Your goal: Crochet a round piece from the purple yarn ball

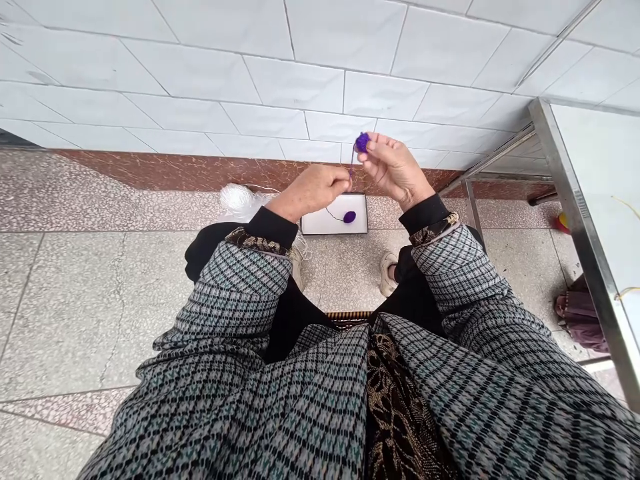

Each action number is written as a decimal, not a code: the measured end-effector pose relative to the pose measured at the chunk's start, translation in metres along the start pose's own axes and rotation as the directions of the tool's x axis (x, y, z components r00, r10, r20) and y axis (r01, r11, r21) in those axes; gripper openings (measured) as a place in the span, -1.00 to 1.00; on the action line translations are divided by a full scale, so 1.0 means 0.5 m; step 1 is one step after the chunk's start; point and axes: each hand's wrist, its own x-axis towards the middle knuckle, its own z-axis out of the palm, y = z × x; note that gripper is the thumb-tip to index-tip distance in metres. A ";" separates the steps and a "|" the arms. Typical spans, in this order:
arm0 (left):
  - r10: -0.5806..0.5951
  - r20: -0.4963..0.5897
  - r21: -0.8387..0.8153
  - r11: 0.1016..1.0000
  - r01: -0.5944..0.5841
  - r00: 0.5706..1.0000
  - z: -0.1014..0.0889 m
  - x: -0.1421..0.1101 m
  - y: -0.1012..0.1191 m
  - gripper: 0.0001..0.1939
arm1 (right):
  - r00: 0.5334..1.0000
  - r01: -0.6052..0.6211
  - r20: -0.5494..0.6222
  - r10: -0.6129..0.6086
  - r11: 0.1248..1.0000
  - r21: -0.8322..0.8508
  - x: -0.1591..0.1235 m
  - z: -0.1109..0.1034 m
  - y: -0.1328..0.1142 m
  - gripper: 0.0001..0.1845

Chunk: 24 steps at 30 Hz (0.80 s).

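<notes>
My right hand [393, 163] pinches a small purple bundle of yarn [363, 142] at its fingertips, raised in front of the tiled wall. From that bundle a purple strand [353, 163] runs down to my left hand [320, 188], whose fingers are closed on it. Below the hands, a small purple yarn ball [349, 217] lies in a shallow white box [320, 223] with a dark rim on the floor. A thin dark strand leads from the ball up toward my left hand.
White yarn [237, 198] in clear plastic sits on the floor left of the box. A metal-edged table [590, 220] stands at the right, with dark purple cloth [583, 319] beneath it. The tiled wall [320, 93] rises close ahead.
</notes>
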 end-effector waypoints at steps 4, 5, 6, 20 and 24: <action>0.123 0.130 -0.015 0.992 -0.123 0.984 0.011 -0.001 0.016 -0.77 | 0.999 -0.038 -0.033 0.033 0.988 -0.151 0.021 -0.010 0.035 -0.71; 0.137 0.122 -0.013 0.991 -0.137 0.983 0.008 -0.002 0.019 -0.77 | 0.998 -0.068 -0.019 0.065 0.974 -0.215 0.023 -0.010 0.043 -0.68; 0.143 0.103 -0.010 0.990 -0.143 0.984 0.003 -0.003 0.022 -0.78 | 0.995 -0.091 0.004 0.096 0.956 -0.277 0.024 -0.010 0.050 -0.65; -0.155 -0.172 0.131 0.975 0.179 0.973 -0.026 0.001 0.004 -0.77 | 0.958 -0.198 0.185 0.221 0.971 -0.133 -0.020 0.016 0.005 -0.70; -0.049 0.065 0.083 0.996 0.043 0.997 -0.001 0.001 0.005 -0.76 | 0.982 -0.185 0.017 0.187 0.981 -0.056 -0.011 0.015 0.010 -0.71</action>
